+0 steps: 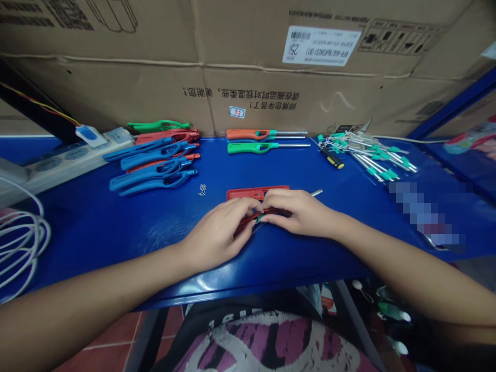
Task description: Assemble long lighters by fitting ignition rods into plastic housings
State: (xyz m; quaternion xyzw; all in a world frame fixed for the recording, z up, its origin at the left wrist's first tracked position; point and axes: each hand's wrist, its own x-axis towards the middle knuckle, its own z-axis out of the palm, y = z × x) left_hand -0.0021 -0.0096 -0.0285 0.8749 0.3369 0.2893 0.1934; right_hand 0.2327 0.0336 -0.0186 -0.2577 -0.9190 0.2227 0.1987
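Note:
Near the front middle of the blue table, my left hand (222,230) and my right hand (300,212) meet around a dark red lighter casing (248,219). My left fingers close on its left end, and my right fingers hold its right part. A small green piece (259,217) shows between the fingertips. A metal tube (317,193) sticks out beyond my right hand. Just behind my hands lies another red casing half (244,194), open side up, partly covered by my right fingers. Small screws (202,189) lie to the left.
Blue, red and green casings (155,173) are piled at the left by a power strip (77,155). Orange (248,135) and green (250,148) lighters lie behind. A screwdriver (333,159) and metal tubes (368,152) are at right. A cardboard box (155,82) stands behind the table (163,279).

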